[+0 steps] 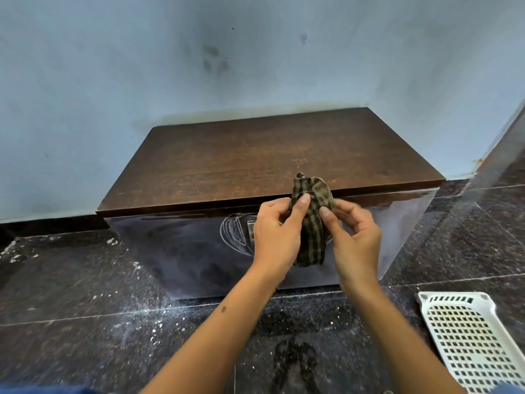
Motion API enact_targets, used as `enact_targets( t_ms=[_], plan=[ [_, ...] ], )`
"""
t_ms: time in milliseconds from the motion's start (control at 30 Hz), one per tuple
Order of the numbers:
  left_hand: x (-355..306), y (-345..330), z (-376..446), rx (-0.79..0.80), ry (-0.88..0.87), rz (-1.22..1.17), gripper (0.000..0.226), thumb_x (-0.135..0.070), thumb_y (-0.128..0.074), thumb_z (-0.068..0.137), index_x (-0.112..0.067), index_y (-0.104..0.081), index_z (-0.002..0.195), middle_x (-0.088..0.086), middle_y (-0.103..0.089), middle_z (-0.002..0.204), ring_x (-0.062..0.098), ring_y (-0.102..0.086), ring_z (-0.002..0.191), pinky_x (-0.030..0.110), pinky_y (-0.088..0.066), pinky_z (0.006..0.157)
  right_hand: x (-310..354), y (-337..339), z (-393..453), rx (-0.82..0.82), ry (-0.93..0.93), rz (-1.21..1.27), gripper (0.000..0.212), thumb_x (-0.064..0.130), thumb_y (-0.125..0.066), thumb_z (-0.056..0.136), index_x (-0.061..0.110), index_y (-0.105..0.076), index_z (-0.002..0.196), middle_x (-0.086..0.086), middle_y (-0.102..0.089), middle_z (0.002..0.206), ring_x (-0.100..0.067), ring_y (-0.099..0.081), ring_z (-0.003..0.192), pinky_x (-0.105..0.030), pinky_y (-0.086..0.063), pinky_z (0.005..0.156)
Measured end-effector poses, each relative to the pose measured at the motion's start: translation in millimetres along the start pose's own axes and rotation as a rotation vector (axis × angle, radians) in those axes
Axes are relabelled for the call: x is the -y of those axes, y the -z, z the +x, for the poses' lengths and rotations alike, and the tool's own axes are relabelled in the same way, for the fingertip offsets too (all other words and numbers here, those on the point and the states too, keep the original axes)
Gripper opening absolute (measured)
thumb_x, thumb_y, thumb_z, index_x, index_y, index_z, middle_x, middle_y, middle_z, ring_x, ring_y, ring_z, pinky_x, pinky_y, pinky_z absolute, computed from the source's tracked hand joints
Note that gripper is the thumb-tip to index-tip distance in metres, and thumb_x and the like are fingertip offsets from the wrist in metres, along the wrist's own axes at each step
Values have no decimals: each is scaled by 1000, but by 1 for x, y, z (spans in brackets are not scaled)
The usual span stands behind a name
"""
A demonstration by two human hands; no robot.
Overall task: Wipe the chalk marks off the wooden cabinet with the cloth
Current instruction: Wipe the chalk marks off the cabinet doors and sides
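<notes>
Nearest me, low in the frame, were my two arms. The big wooden cabinet (255,155) sat in the middle. I think the wiping was hardly begun: white chalk marks (234,230) showed on its shiny front, left of my hands. My left hand (277,231) and right hand (355,237) both pinched the checked cloth (312,223), bunched up between them, at the cabinet's front edge.

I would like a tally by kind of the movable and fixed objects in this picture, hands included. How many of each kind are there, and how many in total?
Hands: 2, the left hand and the right hand, both gripping the cloth
Cloth: 1
Wooden cabinet: 1
White plastic basket: 1
Total: 5
</notes>
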State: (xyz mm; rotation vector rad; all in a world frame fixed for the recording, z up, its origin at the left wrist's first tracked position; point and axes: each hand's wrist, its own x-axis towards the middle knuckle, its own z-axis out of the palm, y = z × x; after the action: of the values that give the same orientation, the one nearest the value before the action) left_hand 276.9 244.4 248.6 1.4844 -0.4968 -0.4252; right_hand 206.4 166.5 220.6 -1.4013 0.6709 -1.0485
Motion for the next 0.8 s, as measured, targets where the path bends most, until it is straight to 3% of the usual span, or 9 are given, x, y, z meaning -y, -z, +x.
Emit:
enact_targets(
  t_ms=[67, 200, 367, 433, 533, 600, 667, 733, 800],
  plan=[
    [-1, -2, -2, 14, 11, -2, 31, -41, -63, 85, -12, -74, 87, 15, -71, 93, 33, -66, 96, 54, -49, 90, 0, -3, -8, -62, 228, -142, 32, 11, -65, 87, 33, -57, 109, 2, -58, 113, -5, -59, 102, -17, -51, 80],
    [-11, -8, -3, 47, 39, -37, 32, -39, -57, 91, -13, -74, 85, 8, -73, 87, 26, -68, 91, 45, -52, 90, -10, -11, -24, -26, 459, -182, 22, 21, -49, 98, 20, -60, 117, 3, -61, 114, -11, -56, 111, -35, -49, 92],
    [-23, -8, -1, 326, 235, 75, 87, -90, -29, 64, -21, -75, 89, 0, -74, 93, 14, -68, 93, 35, -48, 93, -24, -7, -26, -8, 353, -89, 41, 31, -61, 90, 37, -49, 129, 7, -57, 125, -16, -54, 119, -34, -46, 97],
    [-24, -8, -2, 418, 264, 106, 84, -89, -24, 55, -28, -74, 83, -6, -74, 89, 5, -68, 91, 26, -49, 89, -29, -7, -23, -65, 203, 35, 36, 19, -62, 90, 38, -57, 121, 5, -62, 120, -16, -58, 114, -32, -48, 93],
    [-25, -3, 2, 345, 151, 196, 69, -71, -25, 85, -20, -70, 92, -6, -73, 84, 4, -68, 80, 20, -53, 77, -33, -4, -8, -259, -236, 461, 28, 11, -65, 87, 31, -68, 105, 3, -71, 107, -20, -66, 104, -30, -58, 78],
    [-17, 7, 10, 187, -253, 543, 56, -54, -25, 97, -17, -67, 100, 1, -69, 94, 13, -64, 90, 25, -46, 85, -36, 5, 5, -415, -288, 520, 27, 10, -66, 85, 29, -69, 103, 2, -72, 104, -20, -68, 98, -32, -59, 75],
    [-11, 22, 18, 100, -579, 1084, 54, -43, -24, 97, -12, -55, 129, 9, -55, 134, 21, -46, 128, 30, -30, 107, -39, 8, 15, -481, -151, 338, 29, 13, -67, 86, 32, -67, 107, 1, -69, 109, -10, -68, 94, -22, -57, 74],
    [-1, 35, 32, 117, -618, 1472, 58, -39, -22, 100, -8, -21, 149, 12, -14, 157, 24, -8, 146, 37, -2, 118, -42, 4, 16, -413, 93, 21, 33, 13, -67, 86, 29, -64, 115, 4, -60, 115, -3, -63, 94, -13, -53, 75],
    [10, 45, 45, 132, -540, 1680, 64, -40, -23, 100, -6, -1, 150, 14, 5, 158, 26, 6, 146, 39, 8, 117, -52, -4, 12, -245, 359, -276, 36, 8, -66, 86, 18, -62, 120, -1, -52, 117, -12, -58, 102, -21, -52, 85]
  ],
)
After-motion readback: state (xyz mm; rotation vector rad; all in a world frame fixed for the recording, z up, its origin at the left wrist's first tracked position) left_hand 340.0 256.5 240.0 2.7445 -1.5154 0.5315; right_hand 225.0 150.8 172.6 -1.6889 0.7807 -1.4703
